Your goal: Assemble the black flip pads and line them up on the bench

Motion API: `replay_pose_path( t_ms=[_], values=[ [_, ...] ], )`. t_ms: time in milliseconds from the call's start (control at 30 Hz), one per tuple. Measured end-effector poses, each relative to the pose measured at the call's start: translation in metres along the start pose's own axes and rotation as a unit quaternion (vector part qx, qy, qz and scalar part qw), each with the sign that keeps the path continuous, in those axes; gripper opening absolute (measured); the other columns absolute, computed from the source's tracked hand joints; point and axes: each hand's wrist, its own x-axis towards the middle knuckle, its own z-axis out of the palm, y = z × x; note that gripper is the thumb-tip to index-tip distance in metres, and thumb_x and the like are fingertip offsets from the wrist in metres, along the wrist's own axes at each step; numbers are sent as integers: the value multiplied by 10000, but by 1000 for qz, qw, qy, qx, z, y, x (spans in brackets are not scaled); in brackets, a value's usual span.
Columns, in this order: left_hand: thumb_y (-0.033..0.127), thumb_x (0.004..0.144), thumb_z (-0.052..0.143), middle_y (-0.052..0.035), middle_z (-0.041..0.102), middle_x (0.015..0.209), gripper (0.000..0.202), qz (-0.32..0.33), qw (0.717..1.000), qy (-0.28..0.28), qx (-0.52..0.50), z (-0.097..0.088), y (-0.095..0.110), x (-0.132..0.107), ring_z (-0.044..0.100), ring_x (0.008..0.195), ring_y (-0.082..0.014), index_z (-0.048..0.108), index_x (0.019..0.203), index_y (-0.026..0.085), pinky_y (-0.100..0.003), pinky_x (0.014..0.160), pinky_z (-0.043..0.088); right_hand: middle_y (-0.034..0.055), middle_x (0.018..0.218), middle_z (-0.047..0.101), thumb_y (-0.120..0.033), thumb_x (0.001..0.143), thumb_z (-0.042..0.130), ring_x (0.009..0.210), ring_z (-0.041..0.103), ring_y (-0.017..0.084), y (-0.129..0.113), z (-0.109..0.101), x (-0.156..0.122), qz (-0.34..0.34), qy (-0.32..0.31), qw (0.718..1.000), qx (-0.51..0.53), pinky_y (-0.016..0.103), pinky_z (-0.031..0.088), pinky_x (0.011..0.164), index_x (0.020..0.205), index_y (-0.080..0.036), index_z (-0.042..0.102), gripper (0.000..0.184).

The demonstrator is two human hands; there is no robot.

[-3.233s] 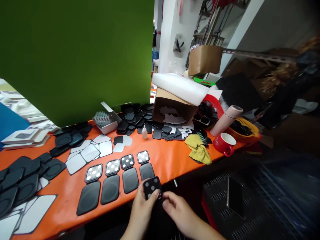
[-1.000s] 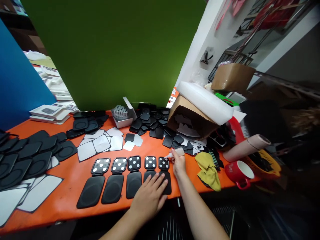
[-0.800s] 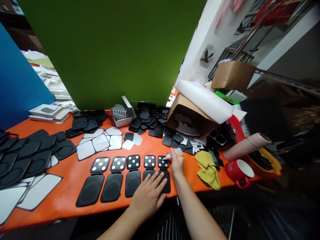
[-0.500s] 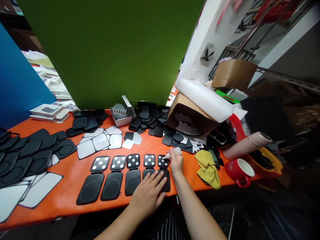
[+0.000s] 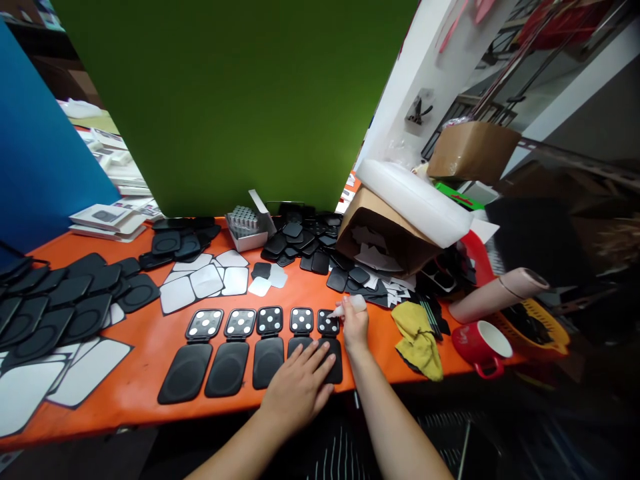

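Right hand (image 5: 354, 328) is closed around my small white bottle (image 5: 353, 305), nozzle pointing left onto the 5th dotted plate (image 5: 328, 322), near the front edge of the surface (image 5: 145, 393). My left hand (image 5: 299, 381) lies flat and open on the black pad (image 5: 337, 367) below it.

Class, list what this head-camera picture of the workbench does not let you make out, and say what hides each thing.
Head view throughout.
1. Two black pads: partly covered by the left hand.
2. The small bottle in the right hand: tip too small to tell whether it touches the dotted plate.
3. Inside the cardboard box: shadowed, overhung by the foam roll.
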Motion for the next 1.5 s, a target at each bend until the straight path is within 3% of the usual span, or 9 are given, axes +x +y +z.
replay_pose_path(
  t_ms=[233, 733, 967, 1367, 1500],
  values=[
    [358, 842, 420, -38, 378, 1360, 485, -1, 1000, 15, -8, 1, 0, -1, 360, 1223, -240, 337, 1312, 273, -431, 995, 299, 71, 676, 650, -511, 720, 535, 577, 594, 166, -2, 0, -1, -12, -1, 1000, -6, 250, 437, 529, 736, -134, 576, 380],
    [363, 849, 400, -33, 357, 1373, 485, -7, 1000, -7, -2, 1, 0, -1, 341, 1235, -241, 323, 1317, 267, -447, 994, 302, 76, 701, 661, -481, 719, 554, 626, 613, 183, -6, -1, -5, -33, 13, 999, -37, 281, 461, 616, 736, -138, 584, 345],
    [373, 856, 382, -37, 353, 1374, 479, -5, 1000, -12, 6, 2, 0, -1, 332, 1240, -235, 321, 1319, 263, -446, 995, 303, 70, 654, 653, -492, 759, 497, 568, 595, 171, -4, -11, -11, -19, 10, 999, -49, 263, 438, 536, 712, -132, 600, 377],
    [378, 862, 375, -34, 342, 1380, 488, 1, 1000, -15, 24, 3, -2, 0, 339, 1236, -239, 297, 1329, 265, -448, 986, 325, 73, 656, 653, -463, 708, 579, 616, 599, 182, -13, -12, -16, -31, 5, 997, -73, 268, 442, 596, 667, -145, 612, 322],
    [389, 849, 402, -41, 322, 1389, 526, 3, 999, -8, 31, 2, -1, 0, 349, 1230, -243, 268, 1342, 262, -445, 977, 337, 67, 664, 645, -511, 753, 495, 540, 573, 146, -11, -14, -12, -6, 3, 999, -43, 237, 429, 492, 749, -131, 588, 391]
  ],
)
